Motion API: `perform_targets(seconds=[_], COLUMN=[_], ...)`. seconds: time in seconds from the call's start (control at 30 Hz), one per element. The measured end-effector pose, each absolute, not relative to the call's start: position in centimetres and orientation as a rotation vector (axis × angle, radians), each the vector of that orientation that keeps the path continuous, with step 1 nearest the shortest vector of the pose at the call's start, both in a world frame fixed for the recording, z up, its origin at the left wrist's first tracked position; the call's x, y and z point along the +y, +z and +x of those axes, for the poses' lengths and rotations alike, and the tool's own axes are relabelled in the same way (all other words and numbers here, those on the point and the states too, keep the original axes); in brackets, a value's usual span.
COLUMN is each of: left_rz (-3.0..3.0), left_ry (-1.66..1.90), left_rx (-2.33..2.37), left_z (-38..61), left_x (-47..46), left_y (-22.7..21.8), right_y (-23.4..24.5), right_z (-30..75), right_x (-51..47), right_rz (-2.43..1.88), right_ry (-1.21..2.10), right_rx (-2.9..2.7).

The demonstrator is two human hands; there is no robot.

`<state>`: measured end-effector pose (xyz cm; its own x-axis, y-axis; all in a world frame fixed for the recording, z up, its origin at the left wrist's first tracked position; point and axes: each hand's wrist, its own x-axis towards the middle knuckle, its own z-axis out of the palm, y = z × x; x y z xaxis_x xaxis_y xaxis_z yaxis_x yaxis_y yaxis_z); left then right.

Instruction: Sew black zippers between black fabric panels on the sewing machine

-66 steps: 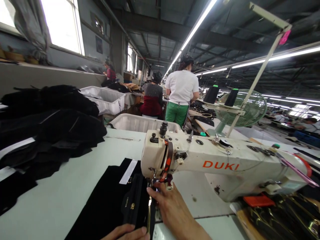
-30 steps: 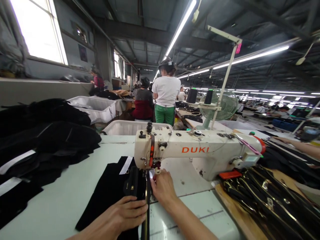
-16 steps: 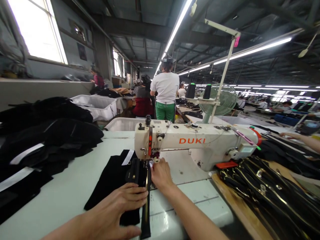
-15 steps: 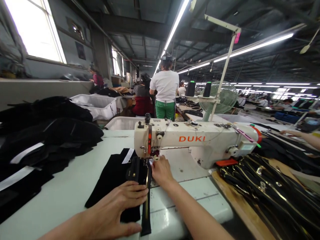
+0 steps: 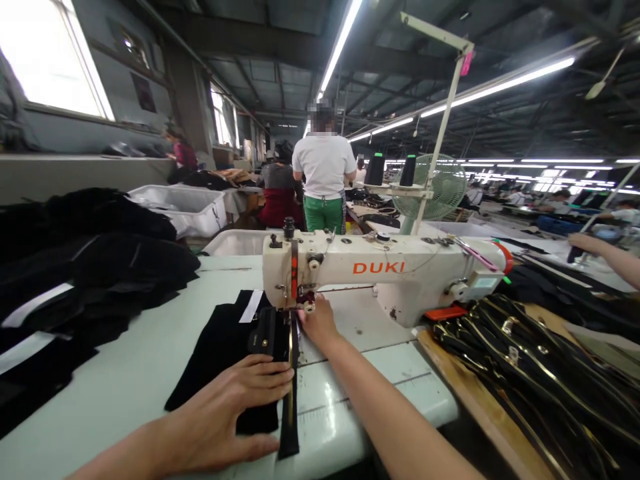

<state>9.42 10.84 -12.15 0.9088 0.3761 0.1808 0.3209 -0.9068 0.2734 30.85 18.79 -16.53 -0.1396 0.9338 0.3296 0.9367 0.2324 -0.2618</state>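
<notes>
A white sewing machine (image 5: 380, 270) stands on the pale table, with a black fabric panel (image 5: 210, 357) under its head. On that panel lie a white strip (image 5: 251, 307) and a small black flap with a gold snap (image 5: 261, 331). A black zipper tape with gold teeth (image 5: 289, 417) runs lengthwise beneath the presser foot. My left hand (image 5: 245, 393) lies flat over the panel, fingertips touching the zipper tape, fingers stretched out. Just right of the needle, my right hand (image 5: 319, 323) has its fingers bent together beside the tape; the machine head partly hides the tips.
Black fabric pieces (image 5: 90, 267) are heaped at left. Gold-toothed black zipper strips (image 5: 520, 360) lie on a wooden board (image 5: 450, 380) at right. Behind are white bins (image 5: 185, 207), thread cones (image 5: 375, 170), a fan (image 5: 435, 187) and a standing person (image 5: 324, 167). Another person's hand (image 5: 587, 243) shows at far right.
The whole view has shifted slightly. My right hand sits a little farther back beside the needle; my left hand keeps its place on the panel. The other person's hand at right has risen.
</notes>
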Motion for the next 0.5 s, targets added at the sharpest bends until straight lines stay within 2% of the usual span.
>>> perform_targets(seconds=[0.2,0.3,0.5], left_rz=[2.757,2.713,2.696], left_ry=[0.257,0.400,0.637], left_rx=[0.671,0.678,0.602], left_z=[9.3,9.1,8.8], left_x=[9.6,10.0,11.8], left_y=[-10.2,-11.2,-13.7], right_y=[-16.1,-16.8,-19.2], right_z=[33.0,33.0,32.7], right_x=[14.1,12.6,13.2], right_rz=[-1.355,-1.120,-1.128], right_ry=[-0.016,0.083,0.009], right_rx=[-2.254,-2.368,-2.304])
